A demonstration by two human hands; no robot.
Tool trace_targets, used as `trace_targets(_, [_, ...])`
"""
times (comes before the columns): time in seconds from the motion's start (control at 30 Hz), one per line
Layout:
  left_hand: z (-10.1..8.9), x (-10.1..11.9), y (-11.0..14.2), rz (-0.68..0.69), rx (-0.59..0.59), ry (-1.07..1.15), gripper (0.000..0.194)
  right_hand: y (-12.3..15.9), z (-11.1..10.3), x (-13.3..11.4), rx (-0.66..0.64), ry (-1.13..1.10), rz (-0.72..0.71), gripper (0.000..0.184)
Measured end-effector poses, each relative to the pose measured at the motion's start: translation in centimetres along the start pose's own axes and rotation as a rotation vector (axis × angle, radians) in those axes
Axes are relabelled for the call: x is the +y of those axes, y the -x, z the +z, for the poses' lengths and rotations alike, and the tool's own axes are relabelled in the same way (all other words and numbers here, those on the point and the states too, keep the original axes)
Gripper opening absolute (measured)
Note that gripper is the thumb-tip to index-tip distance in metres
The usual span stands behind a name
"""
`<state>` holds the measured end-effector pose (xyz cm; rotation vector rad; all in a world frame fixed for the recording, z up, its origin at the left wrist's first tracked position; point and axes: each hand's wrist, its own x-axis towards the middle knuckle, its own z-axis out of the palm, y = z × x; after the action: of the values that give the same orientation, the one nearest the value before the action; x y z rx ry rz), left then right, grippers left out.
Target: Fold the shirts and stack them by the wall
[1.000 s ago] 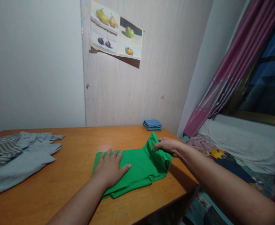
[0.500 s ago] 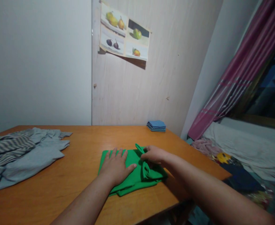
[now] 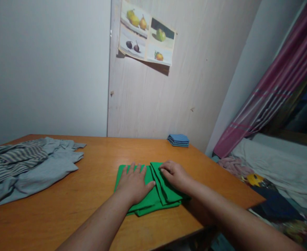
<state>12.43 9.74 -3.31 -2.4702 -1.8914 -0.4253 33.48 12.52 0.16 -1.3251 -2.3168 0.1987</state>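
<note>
A folded green cloth (image 3: 145,201) lies on the wooden table in front of me; whether it is a garment cannot be made out. My left hand (image 3: 134,184) rests flat on its left part, fingers spread and holding nothing. Along the right side, a folded-over flap (image 3: 166,190) lies on the layers beneath, its edge running slantwise down the middle. My right hand (image 3: 177,176) is at the upper right of this flap, its fingers curled and closed against the fabric. Part of the cloth's right side is hidden under that hand.
Grey and striped clothing (image 3: 38,167) lies loosely spread on the left of the table (image 3: 96,188). A stack of folded blue cloth (image 3: 178,140) sits near the far right corner. Past the right edge are a pink curtain (image 3: 260,94) and piled fabrics (image 3: 274,202).
My right hand has laid the bunched right part of the green cloth down into a flatter flap. My left hand stays flat on the cloth. The view has shifted slightly.
</note>
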Motion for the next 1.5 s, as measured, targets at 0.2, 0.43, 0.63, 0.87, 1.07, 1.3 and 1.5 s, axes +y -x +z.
trace_targets(0.2, [-0.5,0.2,0.1,-0.004,-0.017,0.010,0.087,-0.2,1.6,-0.6,-0.256,0.111,0.030,0.058])
trace_targets(0.43, [-0.7,0.4,0.3,-0.011,-0.013,-0.007,0.078,-0.4,2.0,-1.5,-0.349,0.181,0.121,0.069])
trace_targets(0.63, [-0.5,0.6,0.7,0.037,0.045,-0.009,0.064,-0.2,2.9,-1.7,-0.324,0.222,0.145,0.072])
trace_targets(0.87, [-0.9,0.5,0.7,0.084,0.022,0.026,0.057,-0.6,2.5,-0.9,-0.319,0.141,0.148,0.068])
trace_targets(1.07, [-1.1,0.6,0.7,0.095,0.011,0.044,0.057,-0.9,3.1,-1.2,-0.260,0.164,0.165,0.057])
trace_targets(1.3, [-1.2,0.4,0.7,0.215,-0.036,0.113,0.059,-1.4,2.8,-0.8,-0.283,0.086,0.155,0.056])
trace_targets(1.5, [-1.2,0.3,0.6,0.210,-0.050,0.096,0.059,1.0,0.7,-0.1,-0.245,-0.016,0.125,0.056])
